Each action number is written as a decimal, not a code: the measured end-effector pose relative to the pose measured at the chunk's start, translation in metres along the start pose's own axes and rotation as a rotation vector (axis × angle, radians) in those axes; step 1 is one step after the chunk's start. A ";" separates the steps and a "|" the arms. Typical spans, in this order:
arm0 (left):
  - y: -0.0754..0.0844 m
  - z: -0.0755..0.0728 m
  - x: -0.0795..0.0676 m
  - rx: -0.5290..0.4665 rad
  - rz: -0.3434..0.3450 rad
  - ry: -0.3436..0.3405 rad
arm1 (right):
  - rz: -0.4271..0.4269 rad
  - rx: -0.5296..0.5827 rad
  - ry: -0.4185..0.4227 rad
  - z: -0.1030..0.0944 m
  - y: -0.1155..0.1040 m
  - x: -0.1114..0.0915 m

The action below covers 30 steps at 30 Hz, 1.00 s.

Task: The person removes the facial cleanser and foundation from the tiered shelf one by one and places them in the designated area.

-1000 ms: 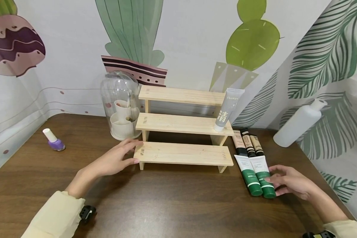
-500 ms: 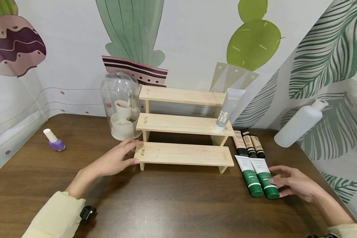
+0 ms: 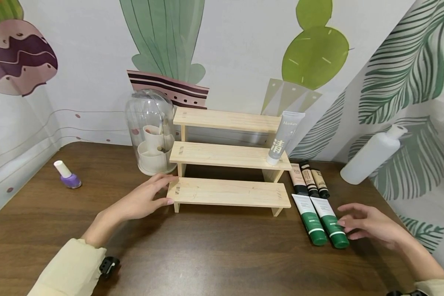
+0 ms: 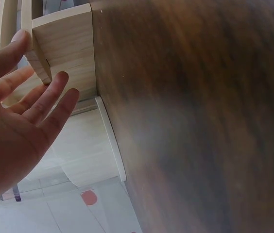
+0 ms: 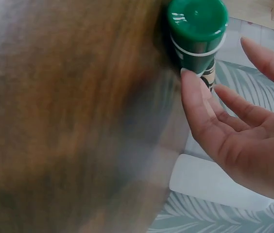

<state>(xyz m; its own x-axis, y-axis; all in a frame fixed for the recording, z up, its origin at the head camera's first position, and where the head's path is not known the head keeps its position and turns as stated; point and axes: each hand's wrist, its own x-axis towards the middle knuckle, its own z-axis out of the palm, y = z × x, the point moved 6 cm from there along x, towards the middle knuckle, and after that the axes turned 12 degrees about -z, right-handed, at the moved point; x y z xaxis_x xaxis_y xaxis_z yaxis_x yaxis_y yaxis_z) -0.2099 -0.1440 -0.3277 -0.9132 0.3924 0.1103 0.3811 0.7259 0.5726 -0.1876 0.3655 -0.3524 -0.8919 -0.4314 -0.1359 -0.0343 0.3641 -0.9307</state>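
Observation:
My left hand [image 3: 142, 197] rests at the left end of a wooden three-step shelf [image 3: 229, 192], fingers spread. In the left wrist view, the thumb lies against the lowest board [image 4: 40, 60], with the other fingers loose beside it. My right hand [image 3: 371, 224] is beside the right of two green-and-white squeeze tubes [image 3: 330, 224], its fingers relaxed and holding nothing. In the right wrist view a fingertip is close to the tube's green cap [image 5: 197, 19]; contact is hard to tell. The other green-and-white tube [image 3: 311, 222] lies just left. A grey tube [image 3: 283, 137] stands on the middle step.
Three small cosmetic tubes [image 3: 309, 180] lie behind the green ones. A white bottle [image 3: 371, 156] stands at the back right. A clear domed organizer [image 3: 151, 135] is left of the shelf, and purple nail polish [image 3: 70, 179] is farther left on the brown table [image 3: 207, 255].
The right green-and-white tube has shifted slightly right, its cap end now apart from the other tube. My right hand has moved a little right and its fingers have loosened. My left hand stays put.

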 end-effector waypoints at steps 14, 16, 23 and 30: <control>-0.001 0.000 0.000 -0.002 0.000 0.002 | -0.050 -0.182 0.079 0.000 -0.036 0.019; -0.001 0.000 -0.001 -0.003 0.000 0.001 | -0.063 -0.195 0.080 0.003 -0.042 0.023; 0.000 0.000 0.000 0.000 -0.001 0.004 | -0.118 -0.261 0.099 0.017 -0.059 0.035; 0.000 -0.001 0.000 0.003 0.002 0.007 | -0.157 -0.300 0.086 0.033 -0.071 0.051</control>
<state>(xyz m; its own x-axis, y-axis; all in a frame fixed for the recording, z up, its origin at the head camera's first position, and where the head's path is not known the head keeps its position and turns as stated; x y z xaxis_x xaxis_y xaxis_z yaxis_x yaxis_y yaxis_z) -0.2098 -0.1447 -0.3274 -0.9135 0.3897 0.1168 0.3831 0.7272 0.5696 -0.2153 0.2905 -0.3046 -0.8995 -0.4348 0.0425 -0.2940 0.5304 -0.7952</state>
